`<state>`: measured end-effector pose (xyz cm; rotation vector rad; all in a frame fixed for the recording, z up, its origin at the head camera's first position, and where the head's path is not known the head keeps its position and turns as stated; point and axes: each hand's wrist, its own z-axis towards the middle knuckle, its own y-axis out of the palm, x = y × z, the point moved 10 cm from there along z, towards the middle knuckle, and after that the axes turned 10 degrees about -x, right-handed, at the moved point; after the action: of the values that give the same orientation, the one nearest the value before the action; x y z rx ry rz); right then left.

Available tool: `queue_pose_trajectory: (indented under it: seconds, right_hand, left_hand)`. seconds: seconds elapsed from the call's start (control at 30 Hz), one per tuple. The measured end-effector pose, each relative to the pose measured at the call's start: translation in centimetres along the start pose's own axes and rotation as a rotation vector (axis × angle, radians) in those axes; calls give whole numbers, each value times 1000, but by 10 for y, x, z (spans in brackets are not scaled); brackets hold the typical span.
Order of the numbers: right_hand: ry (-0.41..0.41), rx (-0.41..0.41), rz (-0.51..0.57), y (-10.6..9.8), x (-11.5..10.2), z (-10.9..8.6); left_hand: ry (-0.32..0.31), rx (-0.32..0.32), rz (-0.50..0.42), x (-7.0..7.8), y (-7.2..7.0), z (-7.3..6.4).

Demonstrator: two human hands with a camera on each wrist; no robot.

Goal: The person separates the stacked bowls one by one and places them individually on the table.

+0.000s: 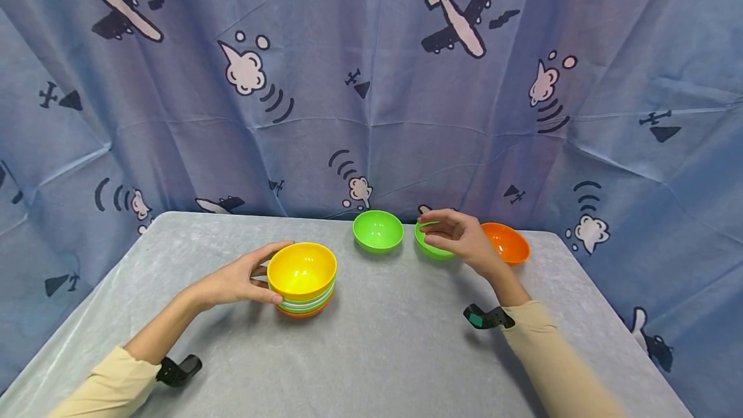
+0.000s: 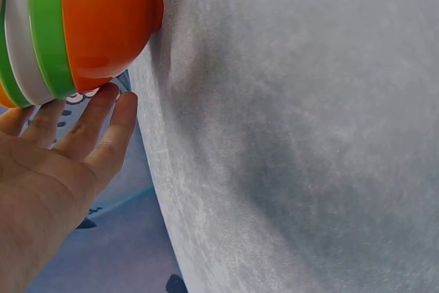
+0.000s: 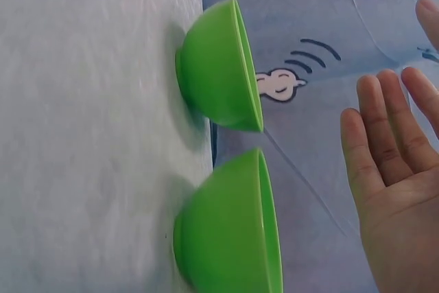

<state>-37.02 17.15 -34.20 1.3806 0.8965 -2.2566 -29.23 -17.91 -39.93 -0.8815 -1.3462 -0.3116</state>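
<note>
A stack of nested bowls (image 1: pixel 302 276) stands on the table, yellow on top, then green and white rims, with an orange bowl (image 2: pixel 110 18) at the bottom. My left hand (image 1: pixel 249 279) holds the stack from its left side, thumb at the front and fingers round the back. In the left wrist view its fingertips lie along the bowls' sides. My right hand (image 1: pixel 458 237) hovers over a green bowl (image 1: pixel 432 249) with nothing in its fingers, partly covering that bowl. A second green bowl (image 1: pixel 378 232) sits to the left of it, upright.
An orange bowl (image 1: pixel 507 243) stands upright at the back right, behind my right wrist. The grey cloth-covered table (image 1: pixel 395 353) ends at a blue curtain (image 1: pixel 371 82) printed with planes. Black bands circle both wrists.
</note>
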Motion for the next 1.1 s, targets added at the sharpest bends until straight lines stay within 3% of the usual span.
queue_pose_trajectory:
  seconds: [1.1]
  right_hand:
    - [-80, -84, 76, 61, -3, 43]
  left_hand:
    - [-10, 2, 14, 0, 0, 0]
